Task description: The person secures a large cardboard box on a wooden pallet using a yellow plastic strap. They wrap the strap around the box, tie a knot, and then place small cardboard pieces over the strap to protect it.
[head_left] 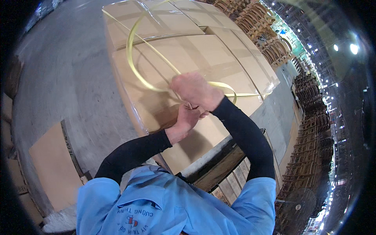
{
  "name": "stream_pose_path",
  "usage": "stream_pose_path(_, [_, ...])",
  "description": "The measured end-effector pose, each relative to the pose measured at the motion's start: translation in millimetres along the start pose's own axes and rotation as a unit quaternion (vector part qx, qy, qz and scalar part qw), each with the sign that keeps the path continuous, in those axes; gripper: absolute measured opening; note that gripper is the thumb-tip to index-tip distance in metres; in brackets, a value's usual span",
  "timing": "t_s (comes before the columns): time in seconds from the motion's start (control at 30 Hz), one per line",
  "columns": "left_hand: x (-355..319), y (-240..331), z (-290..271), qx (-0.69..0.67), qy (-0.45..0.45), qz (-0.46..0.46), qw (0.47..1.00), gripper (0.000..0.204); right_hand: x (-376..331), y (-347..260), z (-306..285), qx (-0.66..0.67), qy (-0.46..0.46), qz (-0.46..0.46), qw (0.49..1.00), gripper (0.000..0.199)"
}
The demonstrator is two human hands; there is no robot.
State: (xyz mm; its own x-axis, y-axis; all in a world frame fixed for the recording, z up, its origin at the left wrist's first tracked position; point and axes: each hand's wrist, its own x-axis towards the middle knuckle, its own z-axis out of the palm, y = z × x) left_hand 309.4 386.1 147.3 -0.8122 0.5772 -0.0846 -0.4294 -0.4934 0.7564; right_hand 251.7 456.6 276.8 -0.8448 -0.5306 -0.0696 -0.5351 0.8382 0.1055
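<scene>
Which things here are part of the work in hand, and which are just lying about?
In use: left hand, right hand, yellow strap, wrapped carton stack.

Lying about: flat cardboard sheet on the floor, stacked wooden chairs, pallet.

A grey concrete floor (66, 78) spreads across the left side. A flat sheet of brown cardboard (55, 168) lies on it at lower left, with more cardboard pieces (8, 113) along the left edge. On the right, stacks of dark wooden chair frames (313, 129) stand in long rows. Small bright ceiling lights (353, 48) shine at upper right.
</scene>
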Motion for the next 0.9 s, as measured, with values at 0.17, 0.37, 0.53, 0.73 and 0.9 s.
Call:
stream_pose_path(0.17, [-2.3,26.7,-11.4,0.25,-0.006,0.208,0.946,0.005,-13.8,10.7,1.7,0.017,0.009,0.044,0.999,0.027])
stream_pose_path(0.37, [6.6,56.3,-30.7,0.597,-0.041,0.412,0.687,0.009,-27.2,18.2,-3.4,-0.082,-0.093,0.018,0.992,0.02])
stream_pose_path(0.53, [14.6,57.4,-34.9,0.459,-0.042,0.211,0.862,0.017,-56.2,11.1,25.5,-0.017,0.243,0.016,0.97,0.025])
stream_pose_path(0.73, [30.4,46.4,-35.0,0.159,-0.094,0.084,0.979,0.013,-88.9,-34.1,82.3,0.491,0.356,0.325,0.726,0.044])
stream_pose_path(0.9, [35.8,43.8,-43.2,-0.04,-0.133,-0.043,0.989,0.01,-78.3,-52.1,97.5,0.567,0.448,0.24,0.648,0.056])
